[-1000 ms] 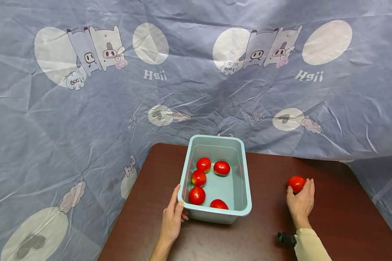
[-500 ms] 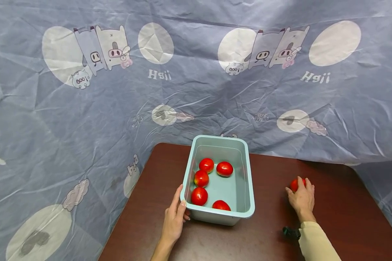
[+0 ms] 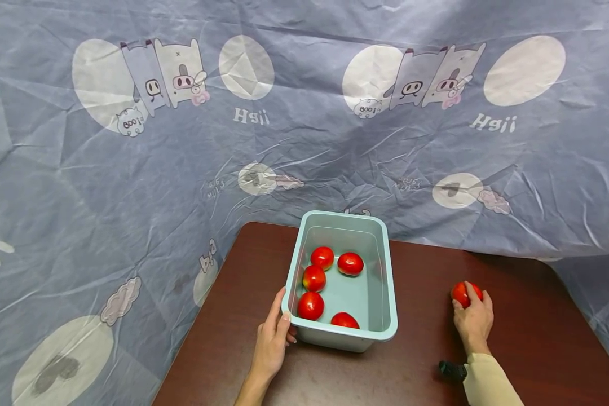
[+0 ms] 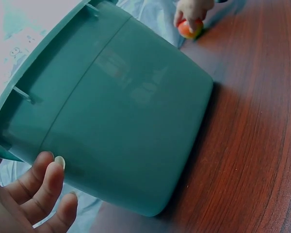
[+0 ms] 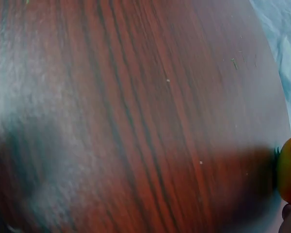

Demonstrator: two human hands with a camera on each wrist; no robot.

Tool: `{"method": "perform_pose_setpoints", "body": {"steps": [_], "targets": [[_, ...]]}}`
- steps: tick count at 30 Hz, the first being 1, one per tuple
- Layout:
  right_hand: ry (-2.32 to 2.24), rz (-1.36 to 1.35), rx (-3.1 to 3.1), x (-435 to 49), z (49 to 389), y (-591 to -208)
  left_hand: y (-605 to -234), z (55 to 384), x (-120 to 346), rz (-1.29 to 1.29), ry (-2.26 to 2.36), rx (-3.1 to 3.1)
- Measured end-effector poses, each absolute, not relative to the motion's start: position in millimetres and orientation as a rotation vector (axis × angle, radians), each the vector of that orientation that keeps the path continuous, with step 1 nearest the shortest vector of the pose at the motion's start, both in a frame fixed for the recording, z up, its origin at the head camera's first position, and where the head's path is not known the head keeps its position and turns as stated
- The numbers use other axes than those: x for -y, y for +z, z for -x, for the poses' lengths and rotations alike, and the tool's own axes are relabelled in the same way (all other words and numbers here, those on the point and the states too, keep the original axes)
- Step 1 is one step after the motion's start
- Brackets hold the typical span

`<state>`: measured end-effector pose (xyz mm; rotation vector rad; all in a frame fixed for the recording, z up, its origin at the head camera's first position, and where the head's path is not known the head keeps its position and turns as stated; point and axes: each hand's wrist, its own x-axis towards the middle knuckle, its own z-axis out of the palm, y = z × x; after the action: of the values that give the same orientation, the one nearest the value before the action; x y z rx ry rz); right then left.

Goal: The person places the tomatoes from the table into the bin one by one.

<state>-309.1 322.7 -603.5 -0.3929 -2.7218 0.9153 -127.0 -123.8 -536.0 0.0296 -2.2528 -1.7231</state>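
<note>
A light blue-green plastic bin (image 3: 342, 331) stands on the table with several red tomatoes (image 3: 310, 306) lying inside. My left hand (image 3: 270, 347) holds the bin's near left corner, thumb at the rim and fingers against the outer wall, as the left wrist view shows. Out on the right side of the table, my right hand (image 3: 474, 322) grips another tomato (image 3: 459, 294), its fingers spread over the top and sides. At the right edge of the right wrist view this tomato (image 5: 287, 174) shows a green-yellow end, with fingertips against it.
The dark reddish-brown table (image 3: 421, 265) has rounded far corners. A grey-blue printed cloth (image 3: 304, 141) hangs behind it and along the left side. A dark strap-like device (image 3: 453, 370) sits at the right wrist beside a cream sleeve (image 3: 489, 380).
My right hand has shifted its fingers from the tomato's near side to over its top, and the tomato has moved slightly. The left hand keeps its place on the bin. The head view swung slightly left.
</note>
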Motion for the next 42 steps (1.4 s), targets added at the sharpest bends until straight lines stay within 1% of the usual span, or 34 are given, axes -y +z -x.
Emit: {"method": "perform_pose_setpoints", "body": {"steps": [6, 14, 20, 26, 27, 34, 42], "targets": [[0.991, 0.430, 2.649, -323, 310, -606, -534, 128, 123, -0.044, -1.707, 2.256], [1.061, 0.475, 2.615, -319, 310, -602, -507, 119, 117, -0.047, -1.708, 2.220], [1.252, 0.614, 2.572, -313, 302, -601, -528, 126, 120, -0.038, -1.708, 2.242], [1.525, 0.703, 2.401, -301, 296, -600, -504, 117, 116, -0.052, -1.708, 2.245], [1.577, 0.712, 2.361, -298, 296, -598, -499, 115, 115, -0.050, -1.708, 2.241], [1.949, 0.693, 2.149, -279, 292, -565, -501, 114, 115, -0.037, -1.714, 2.249], [2.053, 0.556, 2.022, -262, 287, -533, -501, 114, 115, -0.047, -1.719, 2.235]]}}
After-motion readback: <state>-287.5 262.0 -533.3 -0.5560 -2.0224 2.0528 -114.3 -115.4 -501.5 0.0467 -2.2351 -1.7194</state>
